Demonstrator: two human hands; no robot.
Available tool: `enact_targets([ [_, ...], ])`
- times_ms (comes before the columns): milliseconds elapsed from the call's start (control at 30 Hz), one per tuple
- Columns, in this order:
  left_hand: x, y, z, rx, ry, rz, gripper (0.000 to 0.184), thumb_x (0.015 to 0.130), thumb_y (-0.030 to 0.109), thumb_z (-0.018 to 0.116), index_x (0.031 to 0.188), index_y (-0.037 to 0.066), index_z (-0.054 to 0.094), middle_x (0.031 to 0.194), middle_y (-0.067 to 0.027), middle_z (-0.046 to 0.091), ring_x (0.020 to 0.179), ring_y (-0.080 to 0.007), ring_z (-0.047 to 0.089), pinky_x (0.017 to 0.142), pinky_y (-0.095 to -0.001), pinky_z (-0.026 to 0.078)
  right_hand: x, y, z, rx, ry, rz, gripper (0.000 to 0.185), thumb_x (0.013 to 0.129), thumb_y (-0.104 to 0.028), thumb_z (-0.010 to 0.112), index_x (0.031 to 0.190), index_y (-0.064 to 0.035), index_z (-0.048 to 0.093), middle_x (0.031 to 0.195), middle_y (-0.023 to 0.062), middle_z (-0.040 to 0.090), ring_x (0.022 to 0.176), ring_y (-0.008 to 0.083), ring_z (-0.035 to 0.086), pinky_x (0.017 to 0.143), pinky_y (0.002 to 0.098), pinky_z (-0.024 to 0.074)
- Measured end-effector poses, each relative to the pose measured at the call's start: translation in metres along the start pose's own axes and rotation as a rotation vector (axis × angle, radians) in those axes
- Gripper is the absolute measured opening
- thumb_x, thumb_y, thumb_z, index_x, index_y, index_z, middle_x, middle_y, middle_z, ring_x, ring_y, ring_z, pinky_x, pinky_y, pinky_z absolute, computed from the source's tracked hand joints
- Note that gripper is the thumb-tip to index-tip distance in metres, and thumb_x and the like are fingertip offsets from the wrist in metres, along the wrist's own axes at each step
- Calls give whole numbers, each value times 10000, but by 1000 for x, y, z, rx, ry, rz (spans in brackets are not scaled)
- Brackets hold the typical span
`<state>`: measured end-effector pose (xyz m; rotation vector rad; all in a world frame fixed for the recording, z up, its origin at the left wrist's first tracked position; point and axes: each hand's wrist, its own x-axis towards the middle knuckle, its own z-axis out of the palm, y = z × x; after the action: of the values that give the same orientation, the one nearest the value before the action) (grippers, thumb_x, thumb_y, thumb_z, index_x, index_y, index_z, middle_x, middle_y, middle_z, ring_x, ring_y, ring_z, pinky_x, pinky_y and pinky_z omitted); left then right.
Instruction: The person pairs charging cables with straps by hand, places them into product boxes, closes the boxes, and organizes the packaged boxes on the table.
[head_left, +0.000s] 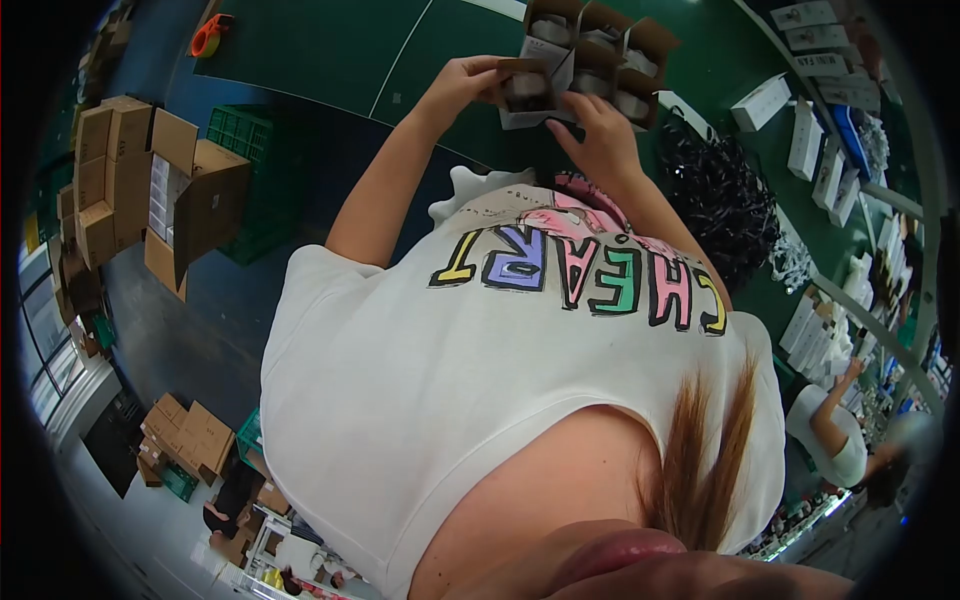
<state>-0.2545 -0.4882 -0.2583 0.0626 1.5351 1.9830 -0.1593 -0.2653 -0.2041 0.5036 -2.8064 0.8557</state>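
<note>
Near the front edge of a green table, my left hand (470,82) pinches the left side of a small open box (535,119), white outside and brown inside. A dark rounded item (528,92) sits inside it; its kind cannot be made out. My right hand (608,140) is at the box's right corner, fingers curled against it and thumb near its front side. Close behind and to the right stand several similar open boxes (655,52) in a cluster, each with a greyish wrapped item inside.
An orange tape dispenser (210,36) lies far left on the green table (310,45). Black shiny tinsel (715,195) heaps beside my right arm. White boxes (762,103) are on the right. An open carton (205,200) stands by a green crate (240,140) at left. Other people are behind.
</note>
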Motion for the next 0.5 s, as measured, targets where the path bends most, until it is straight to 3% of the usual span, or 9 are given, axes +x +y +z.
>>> enact_targets([
  [67,-4,-9,-2,-177,-44,-8,332,879,104,623,1204,44,645,1126,-127,663,841,-148,639,770,-243,539,-8,3,11,61,-33,113,336,806,-109,644,1138,-116,589,972,59,665,792,266,627,731,363,506],
  [200,-22,-27,34,486,281,220,283,858,122,653,1132,59,685,1092,-95,672,647,-113,533,678,-217,505,-11,17,36,-48,-12,-116,424,805,-58,661,1211,-83,538,988,65,635,787,261,635,640,329,518],
  [233,-22,-30,35,490,281,220,283,858,122,653,1132,59,685,1092,-95,672,647,-113,533,678,-217,505,-13,20,42,-45,-10,-115,424,805,-58,661,1211,-83,538,988,65,635,787,261,635,640,329,518],
  [367,-23,-38,35,989,260,869,307,854,138,654,1159,111,678,1166,-59,661,655,-139,519,666,-229,490,-24,35,57,244,12,129,527,795,-17,663,1287,-98,492,1001,77,643,824,254,646,676,344,518],
  [500,-37,-18,42,1148,229,823,311,855,159,659,1165,145,675,1226,-41,635,676,-154,521,668,-231,491,-21,34,56,273,46,113,553,788,1,664,1298,-101,476,1003,86,647,838,253,650,678,345,520],
])
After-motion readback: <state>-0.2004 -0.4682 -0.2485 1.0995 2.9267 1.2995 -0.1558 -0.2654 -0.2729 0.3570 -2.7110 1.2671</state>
